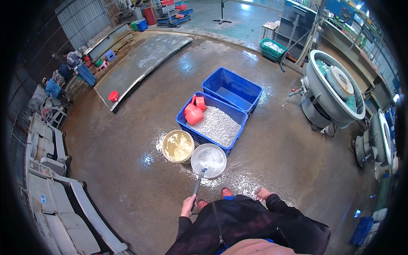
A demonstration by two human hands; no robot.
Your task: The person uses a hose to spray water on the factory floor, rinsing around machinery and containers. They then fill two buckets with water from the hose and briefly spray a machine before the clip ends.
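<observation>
My left hand [188, 205] is closed around a grey hose [197, 185] with a blue end. That end points down into a pale round bucket [195, 166], where water churns white. Out to the side, my right hand [263, 194] hangs empty, its fingers loosely bent and slightly apart. Touching the bucket on its left is a cream bucket [164, 150] of cloudy yellowish liquid with pale foam. Just beyond both stands a blue crate [182, 124] filled with small whitish pieces. Red plastic scoops [194, 115] lie on them in the crate's left corner.
A second blue crate [233, 74] adjoins the filled one. Round tub machines [309, 91] stand at right, near a green basket [273, 50]. Grey machines [55, 204] line the left. A red scoop [113, 96] sits on a metal plate [144, 57]. The floor [127, 170] is wet.
</observation>
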